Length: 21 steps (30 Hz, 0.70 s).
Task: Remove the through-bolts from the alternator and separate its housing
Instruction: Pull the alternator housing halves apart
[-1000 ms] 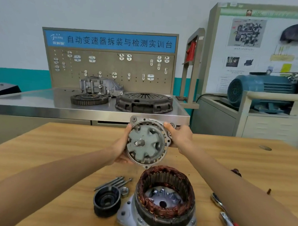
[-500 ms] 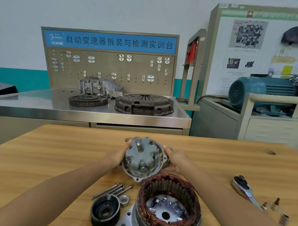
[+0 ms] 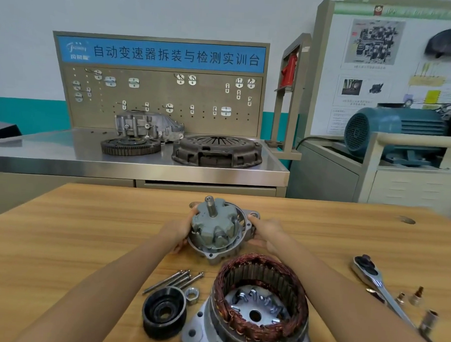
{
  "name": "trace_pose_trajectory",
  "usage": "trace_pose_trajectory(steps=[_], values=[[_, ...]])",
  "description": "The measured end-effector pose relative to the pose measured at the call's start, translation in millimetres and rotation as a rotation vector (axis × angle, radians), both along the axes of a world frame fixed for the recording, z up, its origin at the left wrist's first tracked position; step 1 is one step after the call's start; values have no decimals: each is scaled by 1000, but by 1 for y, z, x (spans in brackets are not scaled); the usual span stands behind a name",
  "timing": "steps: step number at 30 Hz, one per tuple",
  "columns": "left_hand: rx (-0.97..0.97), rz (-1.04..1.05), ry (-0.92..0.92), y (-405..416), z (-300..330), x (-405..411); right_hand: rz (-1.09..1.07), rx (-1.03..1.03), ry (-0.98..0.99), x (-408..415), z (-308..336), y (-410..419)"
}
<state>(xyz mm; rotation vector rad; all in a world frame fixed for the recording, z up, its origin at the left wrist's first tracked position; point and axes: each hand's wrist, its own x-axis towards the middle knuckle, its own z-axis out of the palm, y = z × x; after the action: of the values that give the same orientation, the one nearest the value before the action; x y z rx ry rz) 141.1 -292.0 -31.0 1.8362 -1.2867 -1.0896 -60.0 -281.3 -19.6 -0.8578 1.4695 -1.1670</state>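
Separation done: front housing half [image 3: 220, 244], rotor [image 3: 214, 226] inside, sits just beyond the stator half [image 3: 260, 301], left hand [image 3: 176, 232] and right hand [image 3: 265, 233] curled round its rim. Through-bolts [image 3: 174, 281] lie left of the stator half. Next, likely: let go gently.

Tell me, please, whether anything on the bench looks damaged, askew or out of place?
Nothing stands out. The bolts lie bundled beside the nut and pulley, the stator half sits flat with tidy windings, and both hands hold the rotor half, tilted. The sockets are too blurred to judge.
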Motion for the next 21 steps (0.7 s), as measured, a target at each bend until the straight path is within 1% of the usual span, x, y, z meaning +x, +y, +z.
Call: trace_pose_trajectory(steps=[3, 5, 6, 9, 12, 14, 16, 17, 18, 20, 21], values=[[-101, 6, 66, 5, 2, 2, 5, 19, -4, -2, 1, 6], [-131, -26, 105, 11, 4, 3, 54, 35, -37, -2, 2, 13], [-138, -41, 114, 14, 5, 2, 95, 41, -40, -1, 3, 17], [-134, -50, 117, 25, 8, 0, 209, 11, 37, -3, 6, 26], [-119, 18, 207, 37, 13, -2, 288, 6, 59, -6, 14, 44], [-157, 85, 250, 44, 20, -6, 315, 31, 197, -10, 17, 55], [-296, 134, 181, 54, 29, -12, 354, 34, 351, -15, 20, 65], [-398, 115, 146, 62, 36, -17, 373, 26, 380, -19, 22, 68], [-501, 53, 113, 72, 43, -22, 388, 11, 394, -24, 26, 72], [-665, -194, 25, 95, 60, -31, 402, -53, 403, -31, 38, 80], [-694, -362, -16, 106, 69, -36, 413, -98, 418, -35, 44, 84]])
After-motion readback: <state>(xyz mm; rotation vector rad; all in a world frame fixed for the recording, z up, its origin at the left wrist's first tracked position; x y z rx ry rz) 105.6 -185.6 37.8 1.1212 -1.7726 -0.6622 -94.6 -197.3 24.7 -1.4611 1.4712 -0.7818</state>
